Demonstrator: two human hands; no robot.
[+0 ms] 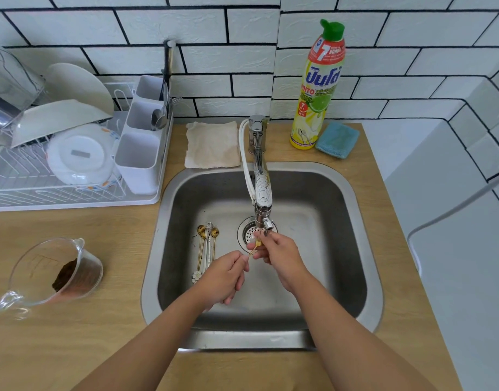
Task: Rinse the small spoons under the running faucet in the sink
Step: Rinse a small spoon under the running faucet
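Left hand pinches handle of small gold spoon; right hand fingers grip bowl, seemingly rubbing, under chrome faucet. More small gold spoons lie in steel sink.

Spoons in sink — left of drain

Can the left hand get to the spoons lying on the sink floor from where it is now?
Probably yes. The left hand hovers just right of the spoons on the sink floor, nothing lying between. But it pinches the handle of the gold spoon that the right hand rubs, so it must let go first.
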